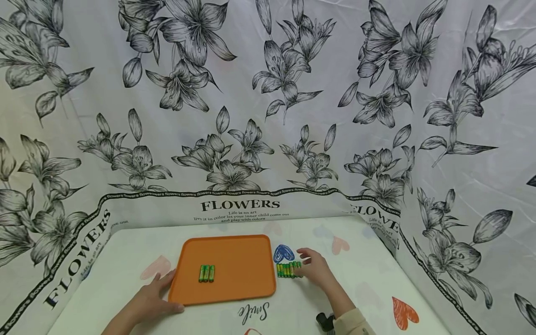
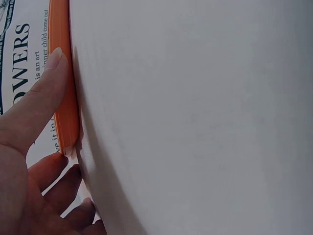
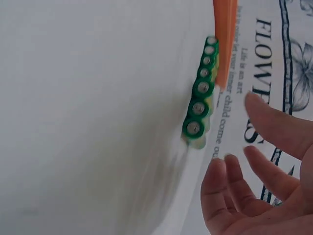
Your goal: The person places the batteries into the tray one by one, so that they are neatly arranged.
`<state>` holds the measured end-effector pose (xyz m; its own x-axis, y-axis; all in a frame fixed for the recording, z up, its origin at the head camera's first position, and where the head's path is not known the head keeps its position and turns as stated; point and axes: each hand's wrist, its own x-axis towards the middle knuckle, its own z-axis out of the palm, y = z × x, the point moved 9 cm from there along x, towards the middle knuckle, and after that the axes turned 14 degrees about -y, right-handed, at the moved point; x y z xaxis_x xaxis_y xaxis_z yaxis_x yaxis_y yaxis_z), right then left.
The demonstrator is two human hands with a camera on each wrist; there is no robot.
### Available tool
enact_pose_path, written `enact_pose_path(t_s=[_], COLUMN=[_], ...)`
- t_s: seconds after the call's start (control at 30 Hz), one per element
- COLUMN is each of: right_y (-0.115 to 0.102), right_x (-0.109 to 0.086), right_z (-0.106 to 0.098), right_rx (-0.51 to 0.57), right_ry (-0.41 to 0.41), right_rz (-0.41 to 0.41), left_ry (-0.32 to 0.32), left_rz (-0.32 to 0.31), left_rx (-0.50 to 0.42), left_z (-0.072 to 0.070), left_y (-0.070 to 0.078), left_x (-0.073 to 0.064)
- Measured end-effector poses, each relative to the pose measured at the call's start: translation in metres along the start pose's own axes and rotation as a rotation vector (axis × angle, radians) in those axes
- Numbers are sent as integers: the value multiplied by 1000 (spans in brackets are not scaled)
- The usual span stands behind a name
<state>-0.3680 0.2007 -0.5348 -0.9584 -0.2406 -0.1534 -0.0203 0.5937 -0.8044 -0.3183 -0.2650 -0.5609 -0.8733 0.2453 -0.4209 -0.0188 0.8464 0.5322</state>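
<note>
An orange tray [image 1: 234, 253] lies on the table, with three green-and-yellow batteries [image 1: 206, 273] side by side on its left half. My left hand [image 1: 152, 298] rests at the tray's near left corner. The thumb [image 2: 46, 93] lies straight along the near side wall, and the other fingers are relaxed by the corner. Right of the tray, several more batteries [image 1: 286, 270] stand in a row with their ends toward me. My right hand [image 1: 316, 267] is beside the right end of that row. In the right wrist view its fingers [image 3: 239, 186] are spread, apart from the batteries, holding nothing.
A white cloth [image 1: 356, 274] printed with hearts and the word Smile covers the table. Flower-printed curtains [image 1: 234, 204] rise behind it and at both sides. A small black device [image 1: 324, 321] sits beside my right wrist at the near side.
</note>
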Motion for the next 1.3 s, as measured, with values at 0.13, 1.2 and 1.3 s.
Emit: enact_pose_path(t_s=[0.13,1.2,1.3], right_y=[14,12,0], right_x=[3,-3,-2], right_z=[-3,-9,-7], right_rx=[-21,16,36], right_ry=[-29,-13,-22], right_rz=[53,5,-32], left_ry=[2,-53,-52], left_rz=[1,-82,-85], left_rx=[9,-53,-49], left_z=[0,5,6], left_y=[-1,-11,-13], left_x=[1,9,10])
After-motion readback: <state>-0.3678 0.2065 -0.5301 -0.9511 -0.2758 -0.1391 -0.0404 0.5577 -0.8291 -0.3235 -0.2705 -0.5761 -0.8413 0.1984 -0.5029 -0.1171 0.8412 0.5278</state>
